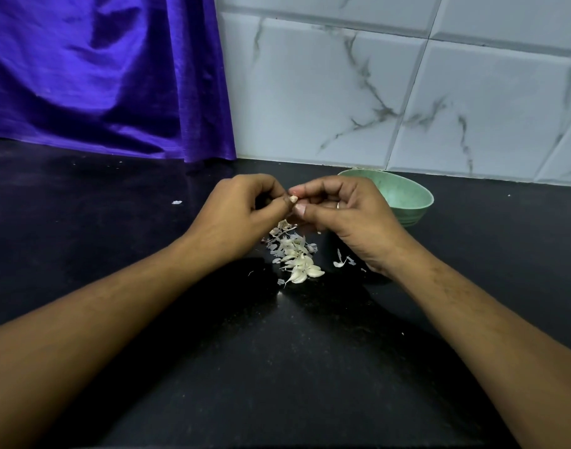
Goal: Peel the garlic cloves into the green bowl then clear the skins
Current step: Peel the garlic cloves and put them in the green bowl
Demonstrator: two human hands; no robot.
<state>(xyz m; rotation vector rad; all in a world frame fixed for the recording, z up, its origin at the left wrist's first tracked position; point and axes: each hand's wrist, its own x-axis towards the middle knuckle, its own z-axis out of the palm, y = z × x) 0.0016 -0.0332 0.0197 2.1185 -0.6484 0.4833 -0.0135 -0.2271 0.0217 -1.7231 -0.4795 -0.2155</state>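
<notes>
Green is the bowl (410, 197), and just beside it the left hand (242, 215) and the right hand (345, 218) both pinch one small garlic clove (293, 199). Near the bowl a pile of skins and garlic bits (297, 259) lies on the black surface (277, 367) (the bowl's bottom is hidden), so peeling looks partway done and clearing not started.

The right hand (349, 218) covers the left part of the green bowl (407, 197). Only a tip of the garlic clove (293, 199) shows; pinching fingers of the left hand (242, 215) hide the rest.
</notes>
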